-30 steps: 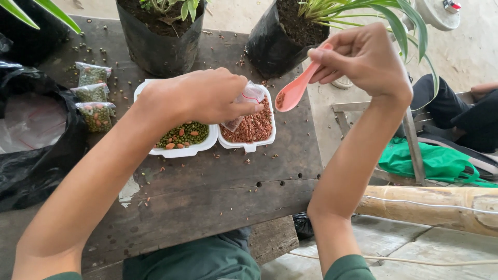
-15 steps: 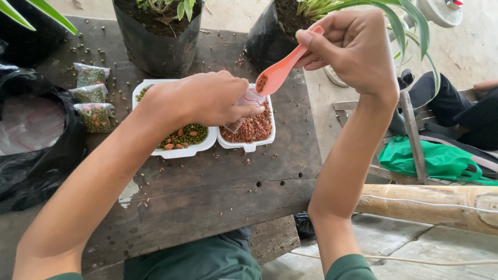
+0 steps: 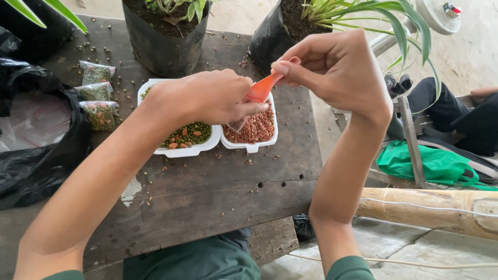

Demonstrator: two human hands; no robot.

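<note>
Right hand (image 3: 340, 70) is up over the far right of the wooden table (image 3: 218, 186), fingers pinched tight on the handle of an orange plastic spoon (image 3: 262, 89), the bowl tilted down toward the left hand. Left hand (image 3: 207, 96) hovers above the white foam tray (image 3: 182, 150), fingers curled and closed around a small clear bag (image 3: 237, 123) whose lower end dangles just over the tray's right compartment. That compartment holds reddish-brown seeds (image 3: 255, 129); the left one holds green beans (image 3: 187, 135) with a few orange pieces mixed in. At the far left, three small filled packets (image 3: 96, 94) lie in a row, beside a black plastic bag (image 3: 36, 150). Loose beans are scattered across the boards. Two potted plants (image 3: 166, 31) in black grow bags stand at the far edge.
</note>
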